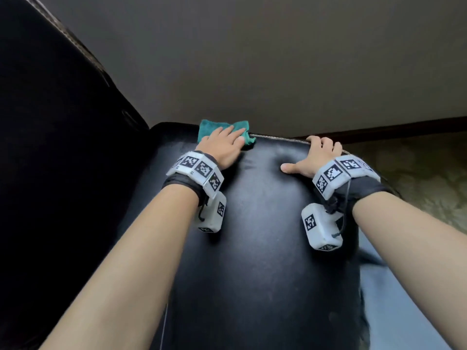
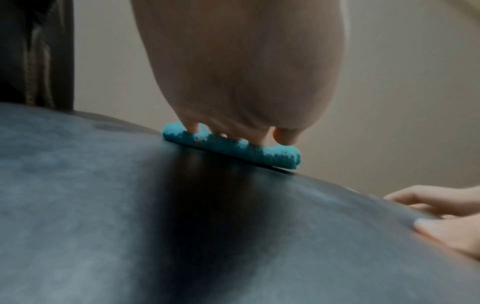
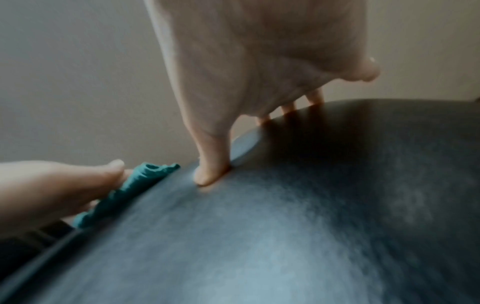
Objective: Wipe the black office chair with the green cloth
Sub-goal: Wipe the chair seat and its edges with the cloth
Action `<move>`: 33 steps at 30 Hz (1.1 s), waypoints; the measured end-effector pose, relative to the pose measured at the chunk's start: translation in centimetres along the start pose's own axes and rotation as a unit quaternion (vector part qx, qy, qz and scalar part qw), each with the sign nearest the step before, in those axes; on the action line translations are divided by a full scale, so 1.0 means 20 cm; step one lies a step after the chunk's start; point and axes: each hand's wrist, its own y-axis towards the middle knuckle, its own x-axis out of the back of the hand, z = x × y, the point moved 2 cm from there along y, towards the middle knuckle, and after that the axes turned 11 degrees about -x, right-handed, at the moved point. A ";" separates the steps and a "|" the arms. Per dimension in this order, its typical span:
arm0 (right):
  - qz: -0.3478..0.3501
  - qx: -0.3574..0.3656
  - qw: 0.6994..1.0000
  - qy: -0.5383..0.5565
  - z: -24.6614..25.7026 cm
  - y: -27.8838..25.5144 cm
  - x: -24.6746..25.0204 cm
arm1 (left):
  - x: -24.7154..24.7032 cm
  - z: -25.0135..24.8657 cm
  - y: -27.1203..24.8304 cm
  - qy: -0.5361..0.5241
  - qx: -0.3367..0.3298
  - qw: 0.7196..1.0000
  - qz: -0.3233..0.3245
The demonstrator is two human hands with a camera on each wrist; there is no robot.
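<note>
At the far top edge of the black office chair [image 1: 255,223], the green cloth [image 1: 214,127] lies flattened under the left hand [image 1: 225,145], whose straight fingers press it onto the upholstery without gripping. Right hand [image 1: 313,157] curls over the same edge, thumb planted on the face, steadying the chair. Cloth's long axis follows the edge; unwiped surface probably extends rightward and toward the person.

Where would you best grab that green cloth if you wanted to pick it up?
Pinch the green cloth at its loose crumpled right end, coming from above. The left hand presses the rest flat on the black chair, so only that bunched end by the far edge gives fingers something to catch.
</note>
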 end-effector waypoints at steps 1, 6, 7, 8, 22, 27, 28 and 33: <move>0.009 0.007 1.000 0.001 -0.01 0.00 0.00 | 0.01 0.03 0.00 0.000 0.015 1.000 -0.003; 0.049 0.015 0.997 0.065 -0.14 -0.08 0.08 | 0.01 0.07 0.08 0.008 0.059 0.998 0.002; 0.051 0.002 0.996 0.077 -0.17 -0.10 0.09 | 0.01 0.05 0.09 0.006 0.069 0.998 -0.005; 0.049 -0.016 0.995 0.091 -0.21 -0.11 0.10 | 0.00 0.03 0.08 0.005 0.072 0.997 -0.011; -0.007 -0.139 0.972 0.188 -0.22 -0.19 0.04 | 0.00 0.03 0.02 0.010 0.017 1.000 -0.016; 0.004 -0.124 0.974 0.191 -0.23 -0.19 0.01 | -0.02 -0.10 0.00 0.012 0.043 0.999 -0.022; 0.007 -0.120 0.974 0.191 -0.23 -0.19 0.01 | -0.04 -0.14 0.00 0.009 0.037 0.999 -0.021; 0.025 -0.106 0.982 0.157 -0.23 -0.18 0.00 | -0.13 -0.28 -0.02 0.012 -0.052 0.999 0.002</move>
